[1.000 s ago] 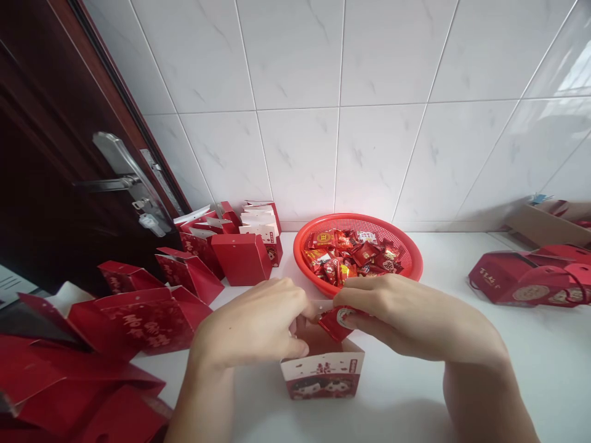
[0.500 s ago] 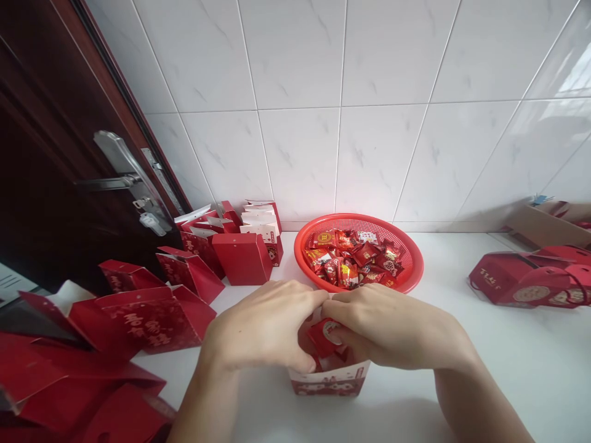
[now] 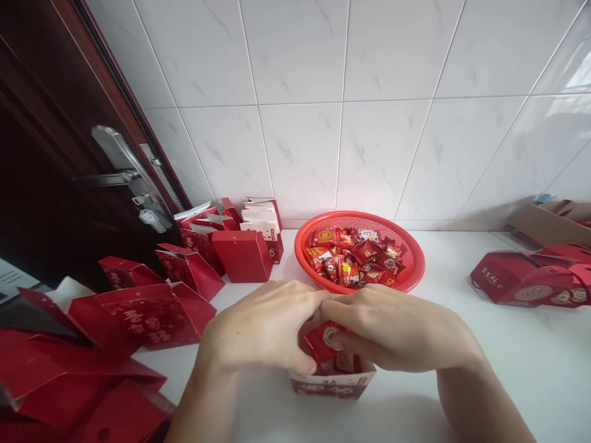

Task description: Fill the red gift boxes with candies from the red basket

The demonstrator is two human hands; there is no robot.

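Observation:
A small white-and-red patterned box [image 3: 333, 386] stands open-topped at the lower middle, with red wrapped candies [image 3: 344, 362] inside. My left hand [image 3: 263, 329] curls round the box's left side, its thumb on the near rim. Over the right side reaches my right hand [image 3: 392, 329], its thumb against a red packet [image 3: 323, 340] with a pale round emblem at the box's mouth; its other fingertips are mostly hidden at the far rim. Just behind the hands is a red plastic basket [image 3: 418, 264] of wrapped candies [image 3: 367, 251].
Several red gift boxes [image 3: 242, 255] stand along the left, before a dark door [image 3: 41, 123] with a metal handle. At the right lie a red handled box [image 3: 508, 277] and a cardboard box [image 3: 549, 224]. A tiled wall [image 3: 300, 160] rises behind the white table [image 3: 466, 320].
The red packet has shifted slightly left and lower and lies more tilted. More candy shows inside the box, whose near right corner has moved a little right. Both hands keep nearly the same places.

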